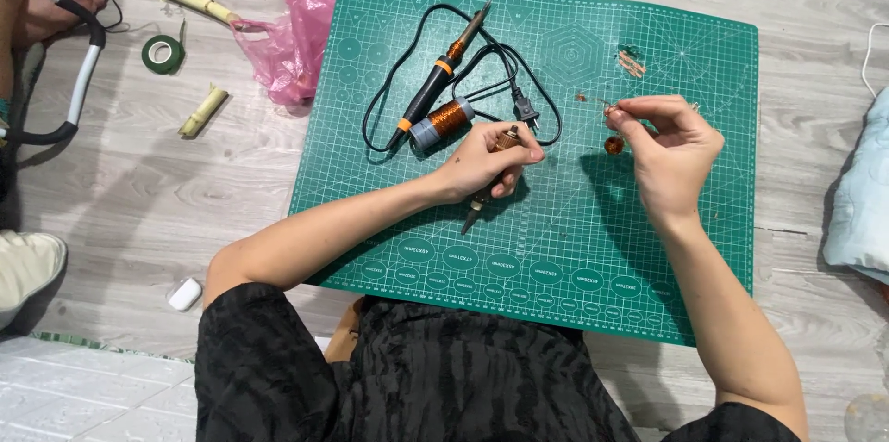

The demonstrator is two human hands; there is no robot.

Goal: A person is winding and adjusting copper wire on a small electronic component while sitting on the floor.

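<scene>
Head view: left hand (486,162), fingers clamped on a copper-tipped tool (491,174) over the green cutting mat (593,248); right hand (669,148), fingers pinched together on thin copper wire (608,105).

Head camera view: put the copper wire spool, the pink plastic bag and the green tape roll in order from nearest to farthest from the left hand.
From the left hand:
1. Copper wire spool, on the green mat just up and left of the hand.
2. Pink plastic bag, off the mat's upper left corner, on the floor.
3. Green tape roll, farther left on the floor.
</scene>
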